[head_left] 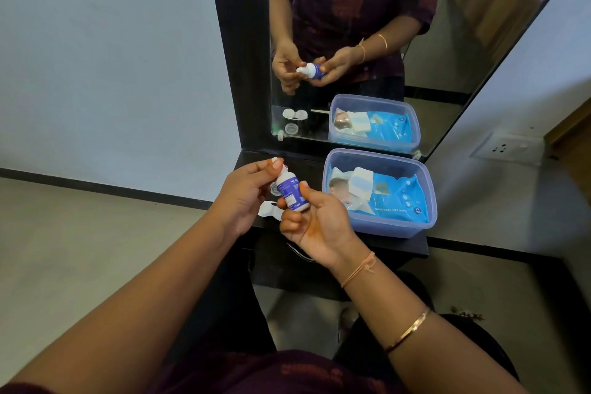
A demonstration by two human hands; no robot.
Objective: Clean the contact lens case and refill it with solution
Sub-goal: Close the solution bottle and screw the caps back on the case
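Readable only in part: "BABY WET WIPES" along the near edge of the blue wipes pack (388, 198), and a round "72" badge at its corner. Label on the small solution bottle (290, 192) blue and white, print too small to make out.

One bottle, held tilted above the dark shelf (396, 245), top leaning away toward the mirror (351, 41). Right hand (315, 221) wrapped around the lower body, thumb and fingers clamped on the bottle. Left hand (246, 195) up at the top end, thumb and forefinger pinched on the white cap (277, 161); cannot tell whether the cap is on or loose.

One white lens case (268, 210) lying on the shelf just under the hands, mostly hidden by them; two wells seen only in the mirror's reflection. One small clear round lid (275, 189) beside it on the shelf, behind the bottle.

One clear plastic box (383, 229) to the right of the hands, open-topped, holding the single pack of wipes.

Two wrist pieces on the right arm: one thin thread band (358, 270) and one gold bangle (407, 329).
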